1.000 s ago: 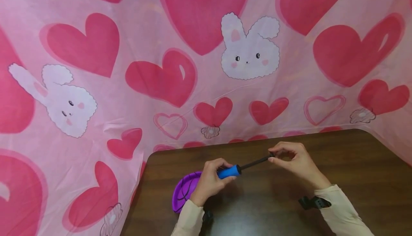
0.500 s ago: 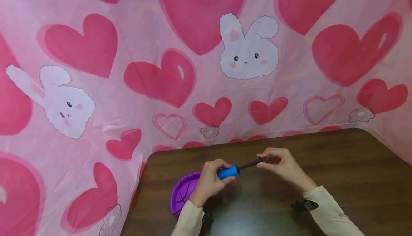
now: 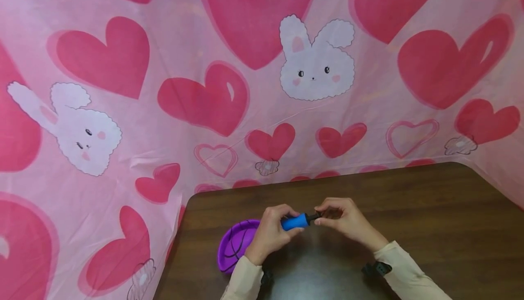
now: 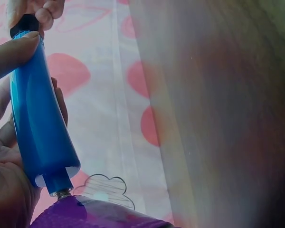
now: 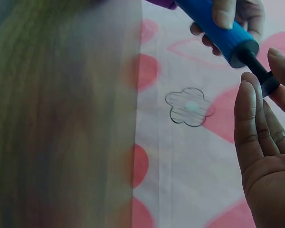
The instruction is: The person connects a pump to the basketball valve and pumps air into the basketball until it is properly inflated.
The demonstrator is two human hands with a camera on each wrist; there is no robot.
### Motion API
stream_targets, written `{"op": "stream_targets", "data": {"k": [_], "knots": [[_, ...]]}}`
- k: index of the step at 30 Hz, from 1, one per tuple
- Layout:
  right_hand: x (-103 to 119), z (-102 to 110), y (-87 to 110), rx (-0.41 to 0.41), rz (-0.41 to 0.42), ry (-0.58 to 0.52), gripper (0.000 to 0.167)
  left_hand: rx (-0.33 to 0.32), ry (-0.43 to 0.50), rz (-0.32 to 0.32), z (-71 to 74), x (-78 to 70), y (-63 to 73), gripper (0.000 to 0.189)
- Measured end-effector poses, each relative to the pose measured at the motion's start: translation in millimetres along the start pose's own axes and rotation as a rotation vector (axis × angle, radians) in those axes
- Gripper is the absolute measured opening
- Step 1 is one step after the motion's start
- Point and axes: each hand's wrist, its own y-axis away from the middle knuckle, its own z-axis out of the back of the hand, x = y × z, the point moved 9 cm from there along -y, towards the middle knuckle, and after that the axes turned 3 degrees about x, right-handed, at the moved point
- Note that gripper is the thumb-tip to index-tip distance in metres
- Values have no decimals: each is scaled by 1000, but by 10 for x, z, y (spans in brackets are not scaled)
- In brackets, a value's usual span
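A blue hand pump is held above the table, its barrel gripped in my left hand. My right hand pinches the black plunger handle at the pump's other end. Only a short length of black rod shows outside the barrel. In the left wrist view, a metal needle joins the pump's nozzle to a purple ball. The ball has black lines and looks caved in like a bowl in the head view, partly hidden behind my left hand and wrist.
The dark wooden table has rounded far corners. Behind it and on the left hangs a pink cloth printed with hearts and rabbits. A dark strap device sits at my right wrist.
My right hand has moved left and slightly down towards my left hand, pushing the plunger rod most of the way into the barrel. The left hand keeps its grip, shifting barely right.
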Motion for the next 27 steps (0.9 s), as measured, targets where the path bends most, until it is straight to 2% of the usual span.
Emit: {"op": "stream_targets", "data": {"k": [7, 12, 21, 27], "knots": [[15, -28, 14, 4, -5, 19, 25, -12, -9, -29, 3, -58, 6, 27], [21, -23, 2, 8, -4, 24, 27, -15, -15, -26, 20, -74, 11, 28], [-58, -37, -5, 40, -107, 40, 25, -29, -59, -19, 44, -91, 2, 28], [-20, 13, -7, 47, -107, 59, 25, -36, -43, -30, 10, -98, -4, 27]]}}
